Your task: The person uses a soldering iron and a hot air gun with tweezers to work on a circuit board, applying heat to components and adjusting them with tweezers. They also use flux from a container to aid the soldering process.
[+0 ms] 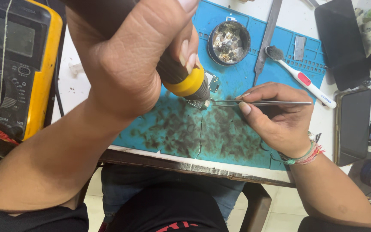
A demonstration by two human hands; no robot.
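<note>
Small circuit board [199, 103] flat on the stained blue work mat [185, 129], near the mat's middle, long axis roughly left to right. Touched from above by the dark nozzle of a yellow-collared hot-air tool [190, 81], slanting down from upper left. Met from the right by thin metal tweezers [258, 102], lying almost level, long axis pointing straight at the board's right edge, tips at or on that edge; contact too small to tell for sure.

Left hand [129, 56] wrapped tight round the tool's handle, fingers curled shut on it, raised well above the mat. Right hand [275, 116] low and to the right of the board, thumb and forefinger pressed together on the tweezers' shank, remaining fingers folded under. Right hand nearer the board's level; left hand's tool tip nearer the board itself.

Farther out on the mat: round tin of small chips [229, 43], white brush with red button [299, 77], flat metal blade [269, 34]. Off the mat on the counter [76, 81]: yellow multimeter [18, 64] at left, dark phones [353, 124] at right
</note>
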